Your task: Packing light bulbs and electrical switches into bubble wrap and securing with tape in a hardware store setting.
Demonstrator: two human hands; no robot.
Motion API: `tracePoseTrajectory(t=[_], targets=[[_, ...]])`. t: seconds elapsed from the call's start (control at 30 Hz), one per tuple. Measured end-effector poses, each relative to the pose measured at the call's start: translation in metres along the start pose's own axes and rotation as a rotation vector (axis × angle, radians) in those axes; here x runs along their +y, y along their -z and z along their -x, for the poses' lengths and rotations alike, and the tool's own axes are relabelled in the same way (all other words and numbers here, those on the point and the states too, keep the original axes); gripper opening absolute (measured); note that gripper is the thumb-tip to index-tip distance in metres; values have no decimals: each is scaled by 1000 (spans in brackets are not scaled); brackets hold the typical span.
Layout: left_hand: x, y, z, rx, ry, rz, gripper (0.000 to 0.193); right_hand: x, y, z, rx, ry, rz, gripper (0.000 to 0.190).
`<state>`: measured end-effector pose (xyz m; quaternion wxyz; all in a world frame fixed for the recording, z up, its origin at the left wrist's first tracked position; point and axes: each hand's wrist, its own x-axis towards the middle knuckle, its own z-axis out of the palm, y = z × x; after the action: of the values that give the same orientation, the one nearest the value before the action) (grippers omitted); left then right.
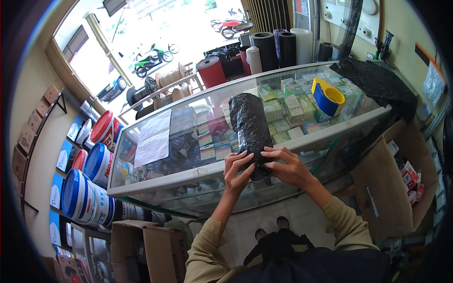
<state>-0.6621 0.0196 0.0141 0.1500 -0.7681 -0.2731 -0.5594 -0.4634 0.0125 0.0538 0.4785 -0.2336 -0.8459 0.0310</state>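
A long bundle in black bubble wrap (pixel 248 120) lies over the glass display counter (pixel 300 141), its near end jutting past the front edge. My left hand (pixel 238 171) presses that near end from the left, fingers on top and thumb lower down. From the right, my right hand (pixel 288 166) holds the same end, its fingertips on the wrap. What the bundle contains is hidden. A blue and yellow tape dispenser (pixel 327 98) rests on the glass to the right. To the left lies a white sheet of paper (pixel 153 138) with faint writing.
Black bubble wrap (pixel 380 83) drapes over the counter's right end. An open cardboard box (pixel 384 191) with small packages stands at right, another carton (pixel 161 247) at lower left. Paint buckets (pixel 85 198) line the left side. Material rolls (pixel 263 49) and cable spools (pixel 170 78) stand behind the counter.
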Motion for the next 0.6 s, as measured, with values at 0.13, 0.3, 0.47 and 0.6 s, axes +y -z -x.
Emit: tracePoseTrajectory(t=[0.13, 0.3, 0.47, 0.6], targets=[[10, -4, -9, 49, 72, 65, 19, -1, 1, -1, 54, -65, -92, 17], [18, -5, -28, 90, 137, 137, 20, -8, -2, -13, 151, -131, -144, 16], [20, 6, -50, 139, 265, 189, 19, -19, 1, -36, 208, -177, -149, 19], [19, 25, -88, -27, 512, 197, 18, -20, 9, -62, 273, -291, -187, 15]])
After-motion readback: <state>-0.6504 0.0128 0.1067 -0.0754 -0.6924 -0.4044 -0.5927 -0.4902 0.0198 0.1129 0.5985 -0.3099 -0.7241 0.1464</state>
